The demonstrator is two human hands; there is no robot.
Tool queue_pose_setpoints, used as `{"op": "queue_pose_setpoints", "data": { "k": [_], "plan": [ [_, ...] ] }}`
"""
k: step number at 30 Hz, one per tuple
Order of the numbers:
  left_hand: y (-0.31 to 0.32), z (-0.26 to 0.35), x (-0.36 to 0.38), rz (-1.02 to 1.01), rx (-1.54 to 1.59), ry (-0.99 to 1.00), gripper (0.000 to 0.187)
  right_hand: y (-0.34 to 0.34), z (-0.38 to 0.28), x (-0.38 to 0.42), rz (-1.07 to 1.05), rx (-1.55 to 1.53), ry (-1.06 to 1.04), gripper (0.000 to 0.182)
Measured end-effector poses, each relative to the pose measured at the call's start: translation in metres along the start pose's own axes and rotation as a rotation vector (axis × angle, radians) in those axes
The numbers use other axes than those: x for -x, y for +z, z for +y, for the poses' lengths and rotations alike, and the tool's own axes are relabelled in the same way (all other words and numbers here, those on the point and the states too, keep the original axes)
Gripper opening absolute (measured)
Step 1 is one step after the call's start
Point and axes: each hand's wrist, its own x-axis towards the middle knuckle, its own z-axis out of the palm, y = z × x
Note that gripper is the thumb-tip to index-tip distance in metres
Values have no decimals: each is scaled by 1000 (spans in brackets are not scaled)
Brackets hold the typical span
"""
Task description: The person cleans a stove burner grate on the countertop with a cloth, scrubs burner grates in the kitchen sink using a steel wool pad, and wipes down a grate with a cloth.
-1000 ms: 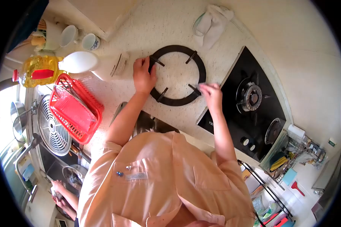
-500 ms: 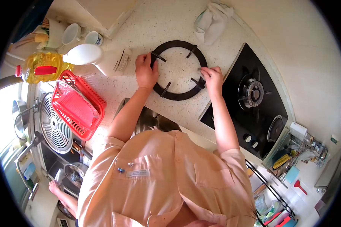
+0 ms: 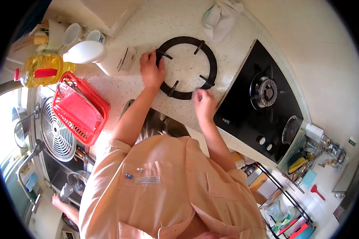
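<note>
The left grip (image 3: 152, 73) pinches the ring (image 3: 213, 64): best held steady on the desk (image 3: 159, 24) while the right grip (image 3: 205, 105), pinching a blurred scrap (image 3: 194, 95), works beside it.

Your right grip (image 3: 204, 104) is blurred, so you cannot tell whether its fingertips hold anything. Your left grip (image 3: 152, 73) hides a short stretch of the black ring (image 3: 213, 67). The upper edge cuts off the top of the white cloth (image 3: 224, 22). Print on the white bottle (image 3: 115, 63) and the pocket label (image 3: 147, 180) is too small for you to read. Your shirt (image 3: 169, 199) hides most of the other person, beyond a forearm (image 3: 71, 212).
</note>
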Motion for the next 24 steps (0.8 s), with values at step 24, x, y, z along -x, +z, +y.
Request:
{"op": "queue_pose_setpoints", "data": {
  "k": [24],
  "plan": [
    [-1, -1, -2, -11, 42, -25, 35, -8, 5, -10, 1, 109, 14, 7]
  ]
}}
